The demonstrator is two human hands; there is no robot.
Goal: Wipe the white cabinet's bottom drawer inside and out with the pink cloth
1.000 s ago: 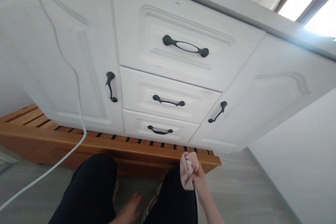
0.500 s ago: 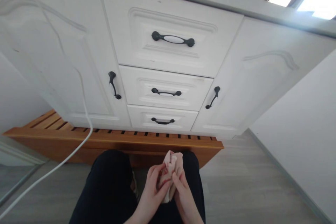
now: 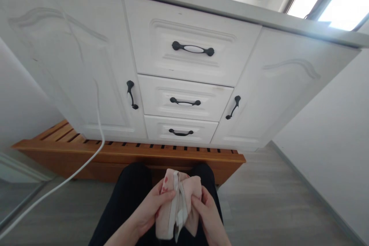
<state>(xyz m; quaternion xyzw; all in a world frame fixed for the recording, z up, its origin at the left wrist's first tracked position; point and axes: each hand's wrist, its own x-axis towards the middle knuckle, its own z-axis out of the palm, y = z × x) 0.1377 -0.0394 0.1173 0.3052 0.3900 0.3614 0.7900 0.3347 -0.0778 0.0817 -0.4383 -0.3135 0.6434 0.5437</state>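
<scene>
I have the left hand (image 3: 150, 208) clamped on one side of the pink cloth (image 3: 164, 225), the right hand (image 3: 206, 209) pinching the other; it sits between them; just beneath, dark trousers (image 3: 131, 188); beyond the grip, a wooden bench (image 3: 207, 157), then a white cabinet (image 3: 253, 75).

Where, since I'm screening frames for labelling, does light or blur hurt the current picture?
Head view: the window is blown out white, with haze over the countertop at its right end; head view: the white cable partly fades against the cabinet; head view: left hand, right hand and pink cloth look fairly clear.
</scene>
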